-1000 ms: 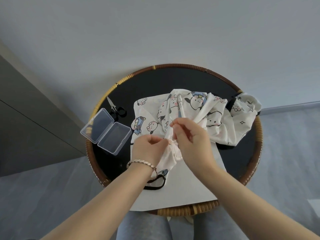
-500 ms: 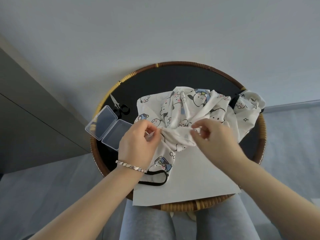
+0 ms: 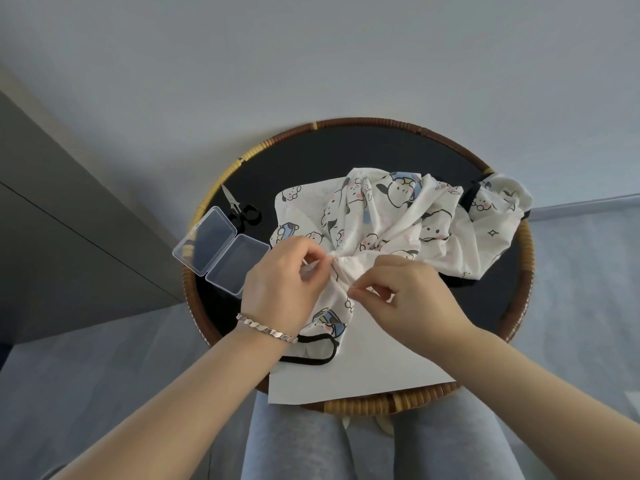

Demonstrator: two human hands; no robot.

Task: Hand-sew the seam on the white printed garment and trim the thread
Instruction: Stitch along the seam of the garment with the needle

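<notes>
- Head view looks down on a round wicker-rimmed table [image 3: 528,271] with a dark top, where the white printed garment [image 3: 415,223] lies bunched over a white sheet of paper [image 3: 363,368].
- Left hand [image 3: 280,282], with a bracelet [image 3: 266,328] at the wrist, has its fingers pinched together on a gathered fold of the garment near the table's middle.
- Right hand [image 3: 405,296] is pinched shut just beside it on the same fold. Whether a needle sits between these fingers is too small to tell, and no thread can be made out.
- Cloth like this looks light, thin and limp. It should crease and slide easily, so the best hold is probably close on either side of the seam, keeping that short stretch taut.
- Black trim [image 3: 311,344] on the garment's near edge curls loose on the paper below the left wrist.
- Clear plastic box [image 3: 221,251] lies open to the left, lid flat, and both halves look empty.
- Small black-handled scissors [image 3: 242,211] rest just behind the box, untouched, within the left hand's reach for trimming.
</notes>
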